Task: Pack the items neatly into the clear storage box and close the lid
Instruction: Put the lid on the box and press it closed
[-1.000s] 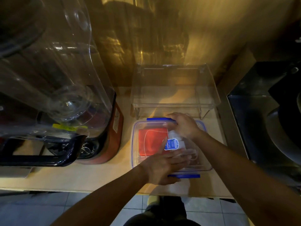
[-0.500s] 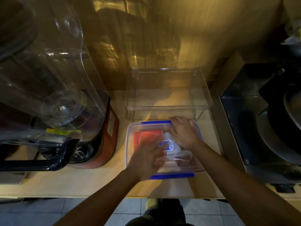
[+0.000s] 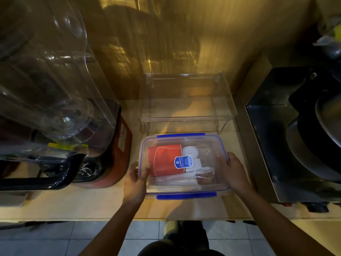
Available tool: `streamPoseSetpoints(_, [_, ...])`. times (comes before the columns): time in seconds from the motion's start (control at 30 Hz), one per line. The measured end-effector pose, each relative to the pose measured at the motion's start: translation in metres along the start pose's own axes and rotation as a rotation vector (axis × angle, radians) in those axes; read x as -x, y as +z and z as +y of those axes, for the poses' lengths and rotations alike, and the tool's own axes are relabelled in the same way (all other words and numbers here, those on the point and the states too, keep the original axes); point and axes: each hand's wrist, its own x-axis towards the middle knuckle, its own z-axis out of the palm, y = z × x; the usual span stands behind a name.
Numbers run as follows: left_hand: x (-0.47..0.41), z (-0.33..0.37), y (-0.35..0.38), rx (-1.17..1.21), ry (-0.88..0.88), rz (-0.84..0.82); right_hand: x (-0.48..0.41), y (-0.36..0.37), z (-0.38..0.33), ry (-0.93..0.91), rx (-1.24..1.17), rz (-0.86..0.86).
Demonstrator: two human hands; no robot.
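- One wooden counter [image 3: 73, 206] carried everything, and places below are given from the clear storage box [image 3: 184, 185] sitting near its front edge.
- Left of the box stood a large blender [image 3: 55, 100] with a clear jug, black handle and red base, its base close to the box but apart from it.
- Right of the box, a dark metal appliance [image 3: 273, 145] filled that end of the counter.
- Behind the box, just beyond its far rim, stood a clear acrylic rack [image 3: 188, 100].
- The box itself had its lid [image 3: 203, 145] lying on top, with blue latches along the far and near edges; whether they were snapped down could not be told.
- Through the lid showed a red item [image 3: 162, 163] at the left and white items [image 3: 191, 154] at the right, under a blue-and-white label [image 3: 183, 162].
- The left hand [image 3: 134, 183] gripped the box's left side, fingers curled over the rim.
- The right hand [image 3: 232, 170] gripped the right side likewise; the two hands were well apart.
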Motion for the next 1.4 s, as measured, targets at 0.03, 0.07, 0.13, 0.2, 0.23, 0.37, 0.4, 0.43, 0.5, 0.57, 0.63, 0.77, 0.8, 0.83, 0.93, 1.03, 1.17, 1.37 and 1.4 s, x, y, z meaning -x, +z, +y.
streamPoseSetpoints(0.03, [0.0, 0.002, -0.001, -0.014, 0.018, 0.001, 0.0, -0.001, -0.002, 0.004, -0.004, 0.005])
streamPoseSetpoints(0.07, [0.001, 0.006, -0.002, -0.042, 0.04, 0.007, 0.001, -0.002, -0.003, 0.014, -0.003, 0.005])
streamPoseSetpoints(0.13, [0.001, 0.012, -0.004, -0.068, 0.076, 0.021, 0.004, -0.004, -0.006, 0.021, 0.009, -0.002])
streamPoseSetpoints(0.2, [0.003, 0.016, -0.009, -0.04, 0.096, 0.022, 0.009, -0.008, -0.013, 0.017, -0.022, -0.013])
streamPoseSetpoints(0.23, [0.003, 0.019, -0.012, -0.021, 0.088, 0.02, 0.012, -0.011, -0.019, 0.012, -0.06, -0.016])
streamPoseSetpoints(0.37, [0.005, 0.042, -0.03, 0.083, 0.118, 0.062, 0.026, -0.028, -0.05, -0.04, -0.118, -0.041])
streamPoseSetpoints(0.4, [0.007, 0.051, -0.034, 0.091, 0.142, 0.078, 0.029, -0.034, -0.058, -0.055, -0.123, -0.053])
streamPoseSetpoints(0.43, [0.011, 0.062, -0.037, 0.097, 0.166, 0.083, 0.032, -0.04, -0.067, -0.07, -0.127, -0.059])
streamPoseSetpoints(0.5, [0.018, 0.082, -0.042, 0.132, 0.203, 0.077, 0.037, -0.053, -0.084, -0.105, -0.139, -0.044])
streamPoseSetpoints(0.57, [0.025, 0.105, -0.045, 0.168, 0.235, 0.07, 0.039, -0.064, -0.101, -0.154, -0.148, -0.031])
streamPoseSetpoints(0.63, [0.031, 0.129, -0.044, 0.243, 0.264, 0.032, 0.038, -0.075, -0.12, -0.207, -0.169, -0.027])
streamPoseSetpoints(0.77, [0.034, 0.179, -0.041, 0.397, 0.348, -0.041, 0.024, -0.092, -0.159, -0.301, -0.268, 0.039])
streamPoseSetpoints(0.8, [0.032, 0.19, -0.041, 0.403, 0.371, -0.048, 0.018, -0.095, -0.169, -0.325, -0.292, 0.064])
streamPoseSetpoints(0.83, [0.027, 0.202, -0.041, 0.406, 0.389, -0.044, 0.011, -0.098, -0.179, -0.342, -0.322, 0.089])
streamPoseSetpoints(0.93, [0.003, 0.227, -0.036, 0.411, 0.404, -0.019, -0.011, -0.1, -0.203, -0.368, -0.406, 0.124])
streamPoseSetpoints(1.03, [-0.025, 0.242, -0.022, 0.404, 0.409, -0.004, -0.039, -0.094, -0.216, -0.343, -0.448, 0.102])
streamPoseSetpoints(1.17, [-0.057, 0.241, -0.001, 0.334, 0.371, -0.046, -0.072, -0.079, -0.217, -0.278, -0.435, 0.081])
streamPoseSetpoints(1.37, [-0.088, 0.219, 0.013, 0.221, 0.308, -0.122, -0.103, -0.056, -0.196, -0.236, -0.383, 0.025])
streamPoseSetpoints(1.4, [-0.092, 0.216, 0.014, 0.191, 0.3, -0.139, -0.106, -0.053, -0.191, -0.216, -0.376, 0.009])
